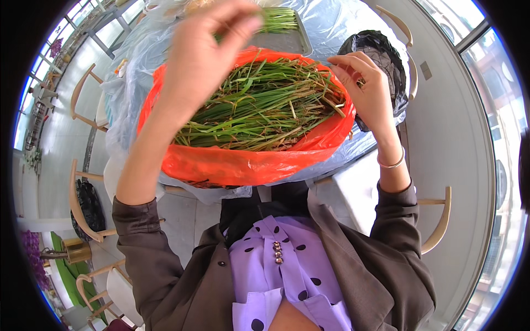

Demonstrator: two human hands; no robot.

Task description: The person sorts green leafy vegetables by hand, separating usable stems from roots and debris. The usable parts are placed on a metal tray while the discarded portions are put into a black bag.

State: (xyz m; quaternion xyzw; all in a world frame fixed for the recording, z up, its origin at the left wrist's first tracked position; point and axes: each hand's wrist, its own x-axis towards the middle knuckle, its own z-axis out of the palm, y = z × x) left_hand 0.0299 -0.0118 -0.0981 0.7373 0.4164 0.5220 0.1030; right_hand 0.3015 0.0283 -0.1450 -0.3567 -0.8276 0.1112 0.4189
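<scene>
A red plastic bag [248,165] lies wide open before me, filled with long green leafy stalks [248,107], some of them brown and dry. My left hand [211,45], blurred, is above the bag's far left side; its thumb and fingers are bent, and whether it holds anything cannot be made out. Beyond it a metal tray [304,37] bears a bundle of trimmed green stalks [279,20]. My right hand [364,80] hovers by the bag's right rim, fingers curled, with a bit of something brownish partly visible behind them.
A black plastic bag [397,66] forms an open-topped container to the right of the red bag. Clear plastic sheeting [132,78] covers the table. Wooden-armed chairs [78,207] stand around, one with another black bag [89,207] beside it.
</scene>
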